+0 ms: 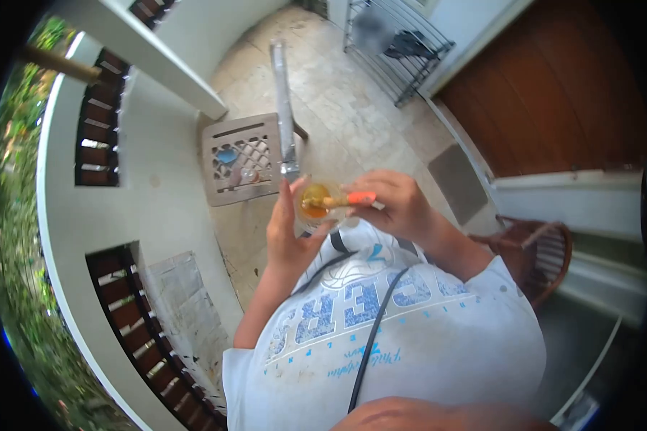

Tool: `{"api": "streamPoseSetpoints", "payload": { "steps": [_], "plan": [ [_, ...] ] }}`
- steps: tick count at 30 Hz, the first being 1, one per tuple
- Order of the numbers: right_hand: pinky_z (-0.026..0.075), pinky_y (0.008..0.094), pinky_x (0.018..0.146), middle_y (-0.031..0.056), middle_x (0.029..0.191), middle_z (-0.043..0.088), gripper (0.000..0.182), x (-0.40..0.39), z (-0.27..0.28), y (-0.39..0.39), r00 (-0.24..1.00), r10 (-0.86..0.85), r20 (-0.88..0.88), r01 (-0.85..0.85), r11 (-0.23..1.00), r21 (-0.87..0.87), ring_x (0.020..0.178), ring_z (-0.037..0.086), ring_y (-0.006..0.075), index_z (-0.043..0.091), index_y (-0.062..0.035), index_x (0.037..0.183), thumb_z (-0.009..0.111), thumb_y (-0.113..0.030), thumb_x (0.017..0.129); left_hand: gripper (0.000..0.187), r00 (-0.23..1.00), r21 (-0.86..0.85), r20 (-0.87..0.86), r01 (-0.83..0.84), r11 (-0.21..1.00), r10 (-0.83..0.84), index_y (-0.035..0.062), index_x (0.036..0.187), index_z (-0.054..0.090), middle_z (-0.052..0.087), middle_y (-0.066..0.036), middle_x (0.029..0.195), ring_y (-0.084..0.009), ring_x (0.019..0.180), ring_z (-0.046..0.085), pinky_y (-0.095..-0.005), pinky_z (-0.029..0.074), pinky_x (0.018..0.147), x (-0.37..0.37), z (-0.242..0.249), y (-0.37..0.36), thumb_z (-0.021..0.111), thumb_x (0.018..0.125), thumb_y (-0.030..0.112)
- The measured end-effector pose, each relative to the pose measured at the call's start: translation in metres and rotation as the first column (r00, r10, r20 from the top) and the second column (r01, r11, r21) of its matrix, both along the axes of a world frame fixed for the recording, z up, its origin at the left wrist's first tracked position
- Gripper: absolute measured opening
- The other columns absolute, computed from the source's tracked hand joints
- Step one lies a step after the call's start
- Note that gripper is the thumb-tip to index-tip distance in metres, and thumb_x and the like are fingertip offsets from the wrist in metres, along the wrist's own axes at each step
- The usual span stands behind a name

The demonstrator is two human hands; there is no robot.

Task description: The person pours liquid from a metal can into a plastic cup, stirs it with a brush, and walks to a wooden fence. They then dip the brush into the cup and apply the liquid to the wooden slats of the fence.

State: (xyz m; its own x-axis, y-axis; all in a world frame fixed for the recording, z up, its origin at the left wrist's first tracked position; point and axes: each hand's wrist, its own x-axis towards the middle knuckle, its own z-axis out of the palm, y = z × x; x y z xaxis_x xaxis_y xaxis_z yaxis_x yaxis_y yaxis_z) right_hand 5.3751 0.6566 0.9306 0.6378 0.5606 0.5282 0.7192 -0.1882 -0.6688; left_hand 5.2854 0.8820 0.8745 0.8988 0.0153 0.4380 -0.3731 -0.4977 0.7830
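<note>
In front of my chest, my left hand is wrapped round a clear cup with amber liquid in it. My right hand grips a brush with an orange-red handle end, and its other end is over or inside the cup. Just beyond my left hand, a long grey strip rises away from the cup; what supports it is unclear.
A brown plastic stool bears a blue item and a small clear object. A metal rack stands at the back, a wooden chair at right. Newspaper lies by the left wall.
</note>
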Motion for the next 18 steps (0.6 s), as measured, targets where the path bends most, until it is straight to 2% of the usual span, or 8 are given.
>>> {"api": "streamPoseSetpoints", "payload": {
  "steps": [4, 6, 8, 10, 11, 12, 15, 18],
  "plan": [
    [0.058, 0.0354, 0.064, 0.01, 0.095, 0.077, 0.036, 0.034, 0.003, -0.014, 0.99, -0.134, 0.034, 0.133, 0.99, 0.042, 0.074, 0.073, 0.0258, 0.078, -0.0049, 0.118, 0.089, -0.019, 0.087, 0.123, 0.992, -0.092, 0.018, 0.123, 0.988, -0.121, 0.007, 0.174, 0.015, 0.063, -0.025, 0.147, -0.0407, 0.13, 0.067, -0.0446, 0.056, 0.106, 0.067, 0.01, -0.001, 0.093, 0.078, 0.006],
    [0.057, 0.033, 0.062, 0.0096, 0.093, 0.077, 0.045, 0.045, 0.008, -0.024, 0.945, -0.309, -0.109, 0.311, 0.95, 0.004, 0.072, 0.073, 0.0215, 0.073, -0.0045, 0.128, 0.089, -0.018, 0.088, 0.121, 0.976, 0.048, 0.029, 0.216, 0.975, -0.218, 0.0065, 0.173, 0.017, 0.063, -0.024, 0.148, -0.0404, 0.131, 0.066, -0.045, 0.056, 0.108, 0.1, 0.016, -0.005, 0.093, 0.078, 0.007],
    [0.058, 0.0301, 0.065, 0.0092, 0.093, 0.078, 0.049, 0.064, 0.002, -0.038, 0.933, -0.352, -0.074, 0.353, 0.935, -0.001, 0.076, 0.076, 0.0199, 0.07, -0.005, 0.133, 0.089, -0.017, 0.089, 0.121, 0.961, 0.078, 0.052, 0.268, 0.96, -0.273, 0.0063, 0.173, 0.019, 0.062, -0.023, 0.149, -0.0399, 0.132, 0.066, -0.0454, 0.055, 0.108, 0.133, 0.016, -0.016, 0.094, 0.078, 0.007],
    [0.06, 0.0302, 0.069, 0.0097, 0.095, 0.079, 0.044, 0.088, -0.011, -0.052, 0.908, -0.417, 0.04, 0.404, 0.896, 0.183, 0.081, 0.078, 0.022, 0.07, -0.0044, 0.128, 0.088, -0.013, 0.09, 0.122, 0.944, 0.087, 0.04, 0.323, 0.942, -0.328, 0.0062, 0.173, 0.019, 0.062, -0.022, 0.15, -0.0396, 0.132, 0.065, -0.0454, 0.055, 0.108, 0.169, 0.016, -0.03, 0.094, 0.077, 0.007],
    [0.062, 0.0322, 0.071, 0.0117, 0.1, 0.079, 0.039, 0.101, -0.018, -0.061, 0.916, -0.397, 0.053, 0.375, 0.897, 0.233, 0.086, 0.079, 0.026, 0.069, -0.0042, 0.126, 0.086, -0.012, 0.091, 0.122, 0.94, 0.098, 0.034, 0.334, 0.937, -0.339, 0.0062, 0.173, 0.019, 0.062, -0.022, 0.15, -0.0396, 0.132, 0.065, -0.0454, 0.055, 0.108, 0.186, 0.016, -0.038, 0.094, 0.077, 0.007],
    [0.062, 0.0322, 0.071, 0.0117, 0.1, 0.079, 0.039, 0.115, -0.024, -0.069, 0.913, -0.406, 0.044, 0.384, 0.891, 0.241, 0.086, 0.079, 0.026, 0.069, -0.0042, 0.126, 0.086, -0.012, 0.091, 0.125, 0.938, 0.117, 0.039, 0.338, 0.934, -0.344, 0.0061, 0.173, 0.017, 0.063, -0.024, 0.148, -0.0388, 0.13, 0.067, -0.0456, 0.056, 0.107, 0.204, 0.014, -0.047, 0.095, 0.075, 0.006],
    [0.063, 0.0377, 0.07, 0.0157, 0.105, 0.077, 0.039, 0.165, -0.038, -0.101, 0.94, -0.337, 0.056, 0.328, 0.936, 0.132, 0.086, 0.078, 0.0328, 0.068, -0.006, 0.127, 0.084, -0.011, 0.092, 0.129, 0.935, 0.135, 0.021, 0.348, 0.928, -0.354, 0.006, 0.174, 0.014, 0.064, -0.025, 0.146, -0.0379, 0.127, 0.069, -0.0453, 0.057, 0.105, 0.256, 0.0, -0.083, 0.096, 0.074, 0.005],
    [0.063, 0.0394, 0.07, 0.0159, 0.103, 0.076, 0.039, 0.226, -0.051, -0.131, 0.955, -0.294, 0.03, 0.289, 0.951, 0.115, 0.085, 0.077, 0.0334, 0.068, -0.0072, 0.128, 0.082, -0.008, 0.091, 0.127, 0.942, 0.147, -0.006, 0.334, 0.931, -0.337, 0.006, 0.174, 0.014, 0.064, -0.026, 0.146, -0.0377, 0.127, 0.069, -0.0441, 0.057, 0.104, 0.309, -0.013, -0.12, 0.096, 0.076, 0.006]
  ]
}}
